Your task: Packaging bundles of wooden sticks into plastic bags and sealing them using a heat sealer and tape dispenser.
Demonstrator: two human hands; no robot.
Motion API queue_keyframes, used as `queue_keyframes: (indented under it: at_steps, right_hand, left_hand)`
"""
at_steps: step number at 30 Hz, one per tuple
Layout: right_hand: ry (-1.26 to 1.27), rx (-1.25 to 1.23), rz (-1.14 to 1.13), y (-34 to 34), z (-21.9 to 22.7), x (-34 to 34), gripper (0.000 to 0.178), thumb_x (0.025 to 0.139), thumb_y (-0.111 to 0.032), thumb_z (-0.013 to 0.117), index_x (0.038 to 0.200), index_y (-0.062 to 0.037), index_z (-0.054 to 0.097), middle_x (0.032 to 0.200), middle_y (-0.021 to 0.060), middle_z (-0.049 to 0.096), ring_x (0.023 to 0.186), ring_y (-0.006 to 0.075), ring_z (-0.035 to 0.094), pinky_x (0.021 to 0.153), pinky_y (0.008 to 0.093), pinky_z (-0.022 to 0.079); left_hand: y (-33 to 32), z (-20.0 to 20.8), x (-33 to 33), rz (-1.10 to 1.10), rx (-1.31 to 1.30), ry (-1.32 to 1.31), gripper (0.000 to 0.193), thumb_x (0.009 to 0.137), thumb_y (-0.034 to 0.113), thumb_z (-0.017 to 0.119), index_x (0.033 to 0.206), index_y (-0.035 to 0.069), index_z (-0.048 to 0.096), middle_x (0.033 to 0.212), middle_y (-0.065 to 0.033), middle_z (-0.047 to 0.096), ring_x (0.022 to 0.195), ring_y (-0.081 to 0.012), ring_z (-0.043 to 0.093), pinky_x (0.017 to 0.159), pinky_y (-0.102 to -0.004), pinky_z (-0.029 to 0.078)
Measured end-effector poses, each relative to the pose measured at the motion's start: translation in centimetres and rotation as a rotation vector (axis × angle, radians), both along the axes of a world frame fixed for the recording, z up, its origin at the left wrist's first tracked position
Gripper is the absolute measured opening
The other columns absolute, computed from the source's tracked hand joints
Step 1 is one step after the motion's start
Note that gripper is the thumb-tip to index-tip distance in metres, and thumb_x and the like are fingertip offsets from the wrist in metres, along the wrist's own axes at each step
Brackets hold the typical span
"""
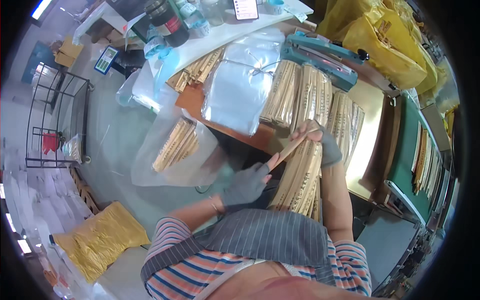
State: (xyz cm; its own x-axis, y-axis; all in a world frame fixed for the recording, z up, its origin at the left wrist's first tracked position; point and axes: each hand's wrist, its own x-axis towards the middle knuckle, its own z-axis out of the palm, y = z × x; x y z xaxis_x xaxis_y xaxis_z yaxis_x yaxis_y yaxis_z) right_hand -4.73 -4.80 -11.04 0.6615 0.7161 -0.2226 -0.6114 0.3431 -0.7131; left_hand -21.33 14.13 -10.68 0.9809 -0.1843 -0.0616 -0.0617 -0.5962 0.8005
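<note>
Between my two hands lies a flat, narrow tan piece (294,147) that looks like wood. My left hand (246,186), in a grey fingerless glove, closes its fingers on the lower left end. My right hand (322,142), gloved alike, pinches the upper end. Just beneath, a long stack of tan strips (297,182) with dark markings runs toward my apron. Further bundles of such strips in shiny clear wrap (282,95) are lined up beyond my right hand. Left of them rests a pile of clear plastic bags (240,95) with a dark tie across it.
A teal bar-shaped machine (320,57) stands at the back. An open translucent bag (145,165) with more strips hangs to the left. A dark jar (167,22) and a phone (245,9) are on the white table. Green conveyor belt (405,155) at right; yellow sack (100,240) on the floor.
</note>
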Motion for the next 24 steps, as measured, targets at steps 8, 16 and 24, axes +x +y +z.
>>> queue_keyframes:
  at_steps: [8, 16, 24]
  right_hand:
    - [-0.088, -0.093, -0.202, -3.0, 0.0, -1.2, 0.036, 0.068, -0.025, 0.065, 0.092, -0.0004, 0.056, 0.076, 0.0117, 0.06, 0.076, 0.0265, 0.062, 0.073, 0.0362, 0.051]
    - [-0.089, -0.084, -0.095, -5.2, 1.4, -1.7, 0.078, 0.07, -0.021, 0.065, 0.135, 0.0089, 0.033, 0.077, 0.0111, 0.063, 0.076, 0.024, 0.063, 0.073, 0.0341, 0.052]
    - [-0.201, -0.088, -0.182, -4.2, 3.1, -2.4, 0.037, 0.07, -0.013, 0.063, 0.103, 0.0037, 0.06, 0.085, 0.0101, 0.063, 0.072, 0.0189, 0.062, 0.07, 0.0275, 0.051]
  left_hand:
    - [15.1, -10.4, 11.0, 0.399, 0.677, -0.481, 0.026, 0.082, 0.026, 0.064, 0.092, 0.002, 0.058, 0.086, -0.012, 0.063, 0.077, -0.0242, 0.058, 0.073, -0.0338, 0.046]
    - [20.4, -7.2, 16.9, 0.605, 0.225, -0.398, 0.025, 0.088, 0.025, 0.055, 0.068, 0.011, 0.052, 0.069, -0.0106, 0.06, 0.064, -0.0217, 0.06, 0.058, -0.0357, 0.045]
    - [-7.4, 2.5, 10.4, 0.206, -0.197, -0.499, 0.016, 0.085, 0.017, 0.057, 0.08, 0.001, 0.061, 0.074, -0.0136, 0.061, 0.07, -0.0279, 0.06, 0.067, -0.0353, 0.047]
